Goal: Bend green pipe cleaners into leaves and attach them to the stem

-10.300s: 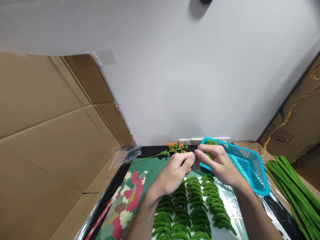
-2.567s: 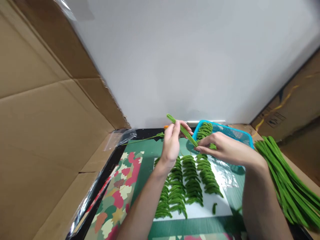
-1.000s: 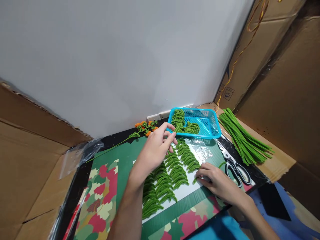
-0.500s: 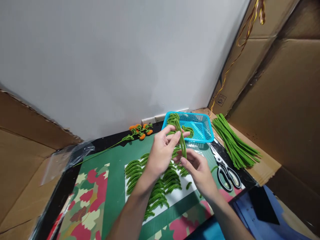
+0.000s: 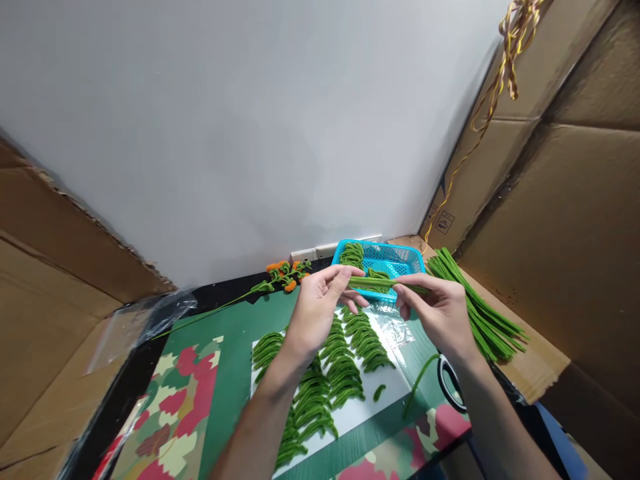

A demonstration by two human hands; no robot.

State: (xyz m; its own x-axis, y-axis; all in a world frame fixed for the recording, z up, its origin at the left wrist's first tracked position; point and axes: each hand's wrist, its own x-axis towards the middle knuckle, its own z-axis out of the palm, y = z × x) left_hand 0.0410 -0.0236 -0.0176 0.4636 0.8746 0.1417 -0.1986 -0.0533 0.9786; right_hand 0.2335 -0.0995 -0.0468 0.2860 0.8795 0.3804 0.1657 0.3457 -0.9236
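A green pipe cleaner (image 5: 374, 283), which looks folded double, stretches almost level between my two hands. My left hand (image 5: 316, 312) pinches its left end between thumb and fingers. At the other end, the thumb and fingers of my right hand (image 5: 441, 312) close on it. Below them, short curved green pipe cleaner pieces (image 5: 345, 377) lie in rows on a white sheet (image 5: 357, 417), partly hidden by my left forearm. One short piece (image 5: 379, 393) lies apart near the sheet's right edge. A longer bent stem (image 5: 419, 383) rests beside the sheet.
Behind my hands stands a blue basket (image 5: 423, 261) with green pipe cleaner loops (image 5: 352, 256). A bundle of long green stems (image 5: 495, 330) lies at right. My right arm partly covers the scissors (image 5: 441, 383). An orange-flowered stem (image 5: 285, 275) lies at the back, near the wall.
The pipe cleaner has turned from nearly upright to nearly level. My right hand has moved up and right, its arm now covering much of the scissors. The view has shifted slightly.
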